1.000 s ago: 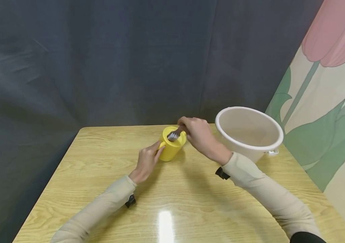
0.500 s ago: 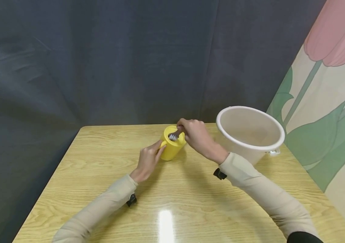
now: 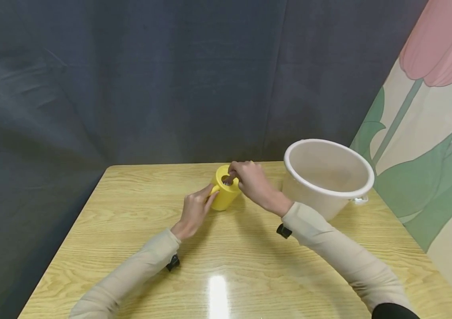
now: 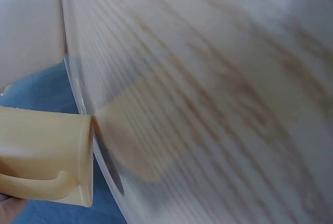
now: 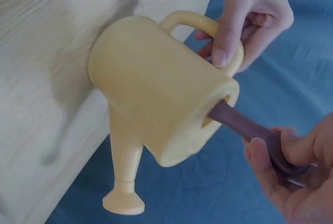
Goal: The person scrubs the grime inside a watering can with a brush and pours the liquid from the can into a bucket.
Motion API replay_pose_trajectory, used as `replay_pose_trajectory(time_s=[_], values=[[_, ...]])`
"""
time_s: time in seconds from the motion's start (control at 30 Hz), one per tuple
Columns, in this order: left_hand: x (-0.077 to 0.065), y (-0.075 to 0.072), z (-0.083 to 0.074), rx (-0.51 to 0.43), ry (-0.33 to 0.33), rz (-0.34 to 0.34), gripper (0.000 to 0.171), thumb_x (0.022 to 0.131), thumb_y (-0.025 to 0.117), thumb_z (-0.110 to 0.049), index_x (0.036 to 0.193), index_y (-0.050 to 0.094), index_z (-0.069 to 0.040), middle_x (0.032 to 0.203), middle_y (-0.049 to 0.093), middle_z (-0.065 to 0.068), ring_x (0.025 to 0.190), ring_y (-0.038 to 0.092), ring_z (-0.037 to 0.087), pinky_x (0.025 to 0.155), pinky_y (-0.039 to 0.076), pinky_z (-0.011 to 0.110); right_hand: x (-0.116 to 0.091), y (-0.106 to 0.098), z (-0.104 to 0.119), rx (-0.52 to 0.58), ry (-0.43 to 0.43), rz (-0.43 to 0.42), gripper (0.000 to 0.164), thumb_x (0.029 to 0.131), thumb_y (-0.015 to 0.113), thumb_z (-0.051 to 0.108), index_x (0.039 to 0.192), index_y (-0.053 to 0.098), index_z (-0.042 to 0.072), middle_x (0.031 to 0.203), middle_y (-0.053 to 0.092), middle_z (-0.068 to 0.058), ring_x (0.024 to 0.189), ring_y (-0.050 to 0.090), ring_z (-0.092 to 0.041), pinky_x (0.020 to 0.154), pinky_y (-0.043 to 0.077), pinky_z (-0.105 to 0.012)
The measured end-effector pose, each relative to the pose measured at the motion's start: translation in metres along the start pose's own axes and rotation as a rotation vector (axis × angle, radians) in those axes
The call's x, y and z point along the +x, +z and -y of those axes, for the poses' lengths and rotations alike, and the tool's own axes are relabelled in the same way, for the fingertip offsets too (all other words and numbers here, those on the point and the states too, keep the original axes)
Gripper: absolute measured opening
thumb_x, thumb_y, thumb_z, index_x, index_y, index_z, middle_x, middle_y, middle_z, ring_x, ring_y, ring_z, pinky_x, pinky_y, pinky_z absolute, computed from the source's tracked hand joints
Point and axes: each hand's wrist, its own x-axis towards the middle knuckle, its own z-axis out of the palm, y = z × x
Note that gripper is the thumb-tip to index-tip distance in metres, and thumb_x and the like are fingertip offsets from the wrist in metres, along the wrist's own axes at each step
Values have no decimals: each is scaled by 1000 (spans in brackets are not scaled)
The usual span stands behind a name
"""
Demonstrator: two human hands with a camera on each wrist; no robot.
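Note:
A yellow watering can (image 3: 222,201) stands on the table. Thumb and fingers of my left hand (image 3: 194,210) hold its side handle, as the right wrist view shows with the handle loop (image 5: 195,20). Its spout (image 5: 125,166) points away from that handle. My right hand (image 3: 254,184) grips the brown handle of a brush (image 5: 250,130) above the can. The brush's end is inside the top opening, and a bit of white bristles shows there in the head view. In the left wrist view, the can (image 4: 41,135) stands at the left with fingertips at its handle.
A large white bucket (image 3: 327,208) stands just right of the can, close to my right forearm. The wooden table (image 3: 138,199) ends at a dark curtain (image 3: 190,88) behind. A wall with a painted tulip (image 3: 429,48) borders the right side.
My right hand has moved slightly left and the brush has gone deeper into the can's opening, so less of its bristles shows. My left hand keeps its hold on the handle.

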Motion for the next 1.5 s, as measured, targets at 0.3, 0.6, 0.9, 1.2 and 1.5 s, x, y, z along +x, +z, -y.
replay_pose_trajectory(time_s=[0.3,0.6,0.9,1.2,1.5], values=[[0,2,-1,-2,-2,11,10,95,66,-6,104,68,-2,93,74,12,74,71,20,59,57,31,-6,17,-5,13,-36,8,24,81,60,-21,89,70,-1,86,71,-9,79,68,-21,69,58,-35],[-1,3,-1,-8,28,-19,14,92,69,-2,106,68,0,101,73,15,84,73,25,67,59,32,-8,22,-4,-14,-20,20,13,87,65,-12,90,70,-1,87,68,-10,79,66,-21,68,57,-36],[1,5,0,-13,42,-19,13,93,68,-3,106,68,0,102,73,15,87,73,25,70,59,33,-8,22,-4,-35,-21,26,7,93,65,-4,91,71,-2,84,63,-9,75,62,-19,66,55,-34],[2,3,-2,-17,45,-14,11,93,68,-2,104,67,-1,100,73,15,85,73,25,69,59,32,-8,20,-6,-31,-28,22,16,99,62,10,90,70,0,81,61,-7,71,58,-17,62,52,-33],[0,4,-4,3,67,-17,13,92,69,-2,104,66,0,101,73,16,86,73,27,72,59,33,-9,17,-7,-13,-12,7,18,99,61,9,85,68,0,79,62,-6,71,61,-18,62,54,-34]])
